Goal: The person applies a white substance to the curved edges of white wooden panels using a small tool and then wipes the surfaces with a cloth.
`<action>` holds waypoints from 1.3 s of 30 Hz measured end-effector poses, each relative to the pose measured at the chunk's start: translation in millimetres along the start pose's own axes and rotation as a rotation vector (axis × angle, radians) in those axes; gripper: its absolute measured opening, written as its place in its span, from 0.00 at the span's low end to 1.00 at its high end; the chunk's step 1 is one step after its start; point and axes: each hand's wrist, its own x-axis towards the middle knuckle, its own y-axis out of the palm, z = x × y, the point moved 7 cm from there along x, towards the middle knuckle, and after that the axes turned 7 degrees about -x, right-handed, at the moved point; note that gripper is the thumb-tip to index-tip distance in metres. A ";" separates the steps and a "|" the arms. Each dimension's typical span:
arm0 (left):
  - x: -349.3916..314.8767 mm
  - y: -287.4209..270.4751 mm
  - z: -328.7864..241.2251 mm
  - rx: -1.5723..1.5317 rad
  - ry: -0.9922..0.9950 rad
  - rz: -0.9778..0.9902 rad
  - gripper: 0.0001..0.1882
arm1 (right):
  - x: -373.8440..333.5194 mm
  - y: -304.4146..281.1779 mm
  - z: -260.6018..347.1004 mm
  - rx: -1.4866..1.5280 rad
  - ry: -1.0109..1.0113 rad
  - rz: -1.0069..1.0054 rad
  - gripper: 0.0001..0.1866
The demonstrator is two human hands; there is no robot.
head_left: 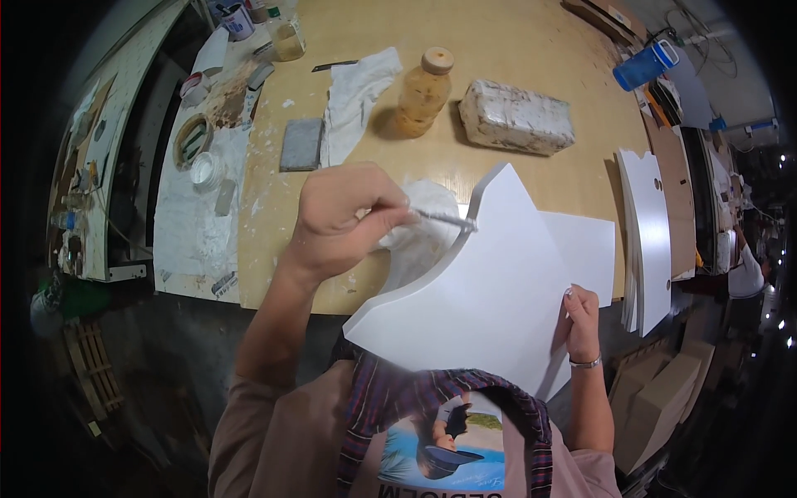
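My left hand (349, 217) is closed in a pinch on a slim grey tool (444, 217), whose exact kind I cannot make out. The tool's far end meets the curved edge of a white shaped panel (490, 290), tilted in front of my body. My right hand (582, 324) grips this panel by its right side, thumb on the face and the other fingers hidden behind it. Past the panel's curve lies a crumpled white cloth (425, 249), partly covered. Another flat white piece (585, 249) shows behind the panel on the right.
On the wooden table (531, 50) stand a bottle of yellowish liquid (423, 95) and a wrapped block (516, 118). A grey pad (301, 144) lies beside a white rag (357, 95). Several white panels (646, 241) lean at the right; an open white jar (206, 171) sits left.
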 end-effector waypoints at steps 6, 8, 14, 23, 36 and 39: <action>-17.3 -11.1 19.0 -0.214 -0.257 -0.255 0.06 | -6.2 -6.3 -1.5 -0.009 -0.027 -0.040 0.28; -21.5 -4.7 11.8 -0.317 -0.177 -0.147 0.06 | -8.2 -7.4 3.0 -0.012 -0.051 -0.046 0.28; -21.7 1.0 24.7 -0.303 -0.338 -0.295 0.04 | -9.5 -6.5 15.5 -0.042 -0.049 -0.062 0.29; -48.3 -8.6 30.5 -0.624 -0.532 -0.431 0.06 | -21.0 -21.1 3.0 0.026 -0.038 -0.170 0.25; -93.5 -7.3 3.7 -0.749 -0.714 -0.408 0.15 | -19.6 -18.5 -7.4 0.053 -0.001 -0.167 0.24; -104.2 -25.1 -8.2 -0.401 -0.741 -0.343 0.07 | -21.4 -18.4 -6.0 0.074 0.011 -0.187 0.23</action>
